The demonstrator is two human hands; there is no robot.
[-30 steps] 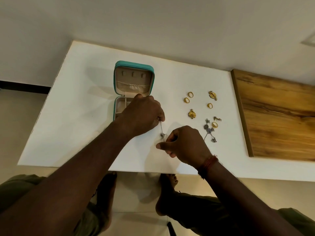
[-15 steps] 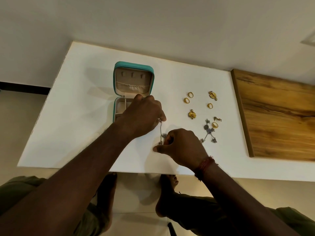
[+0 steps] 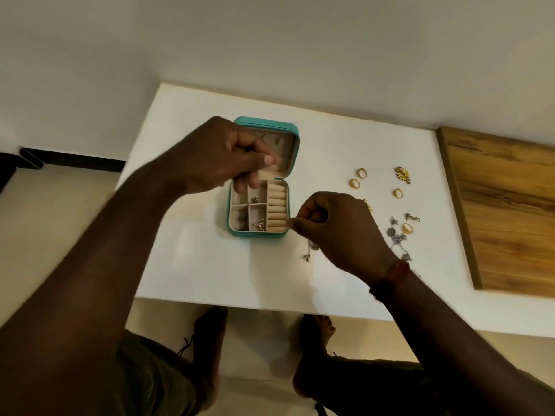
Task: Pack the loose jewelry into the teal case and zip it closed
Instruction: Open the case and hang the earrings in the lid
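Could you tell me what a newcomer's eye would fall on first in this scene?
The open teal case in the middle of the white table draws the eye first, with the left hand curled over it and the right hand pinching a silver chain just right of it. Next come the gold rings scattered further right, towards the wooden board.

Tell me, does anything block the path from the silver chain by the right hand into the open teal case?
Partly. The left hand hovers over the far compartments of the teal case, but its lid stands open and the near compartments are uncovered. Nothing lies between them and the silver chain.
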